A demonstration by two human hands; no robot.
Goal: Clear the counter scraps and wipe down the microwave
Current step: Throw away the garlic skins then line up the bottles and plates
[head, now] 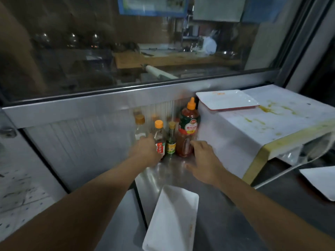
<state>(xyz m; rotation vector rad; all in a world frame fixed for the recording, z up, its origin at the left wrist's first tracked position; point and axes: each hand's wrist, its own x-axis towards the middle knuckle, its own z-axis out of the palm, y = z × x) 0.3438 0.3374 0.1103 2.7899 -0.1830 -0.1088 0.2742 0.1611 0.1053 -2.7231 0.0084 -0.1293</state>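
Observation:
The white microwave (262, 127) stands at the right, its top streaked with yellow stains and its door hanging open. In the corner to its left are several sauce bottles. My left hand (146, 152) reaches in and curls around the base of the clear bottle (140, 129), also covering the lower left of the dark sauce bottle (160, 140). My right hand (204, 161) has its fingers spread, fingertips touching the lower side of the big red chili sauce bottle (188, 131). A small green bottle (171, 142) stands between the two hands.
A white plate with a red rim (226, 100) lies on the microwave. A white rectangular tray (172, 220) sits on the steel counter (226, 214) near me. Another white plate (322, 182) lies at the right edge. A glass window and steel ledge (90, 105) close off the back.

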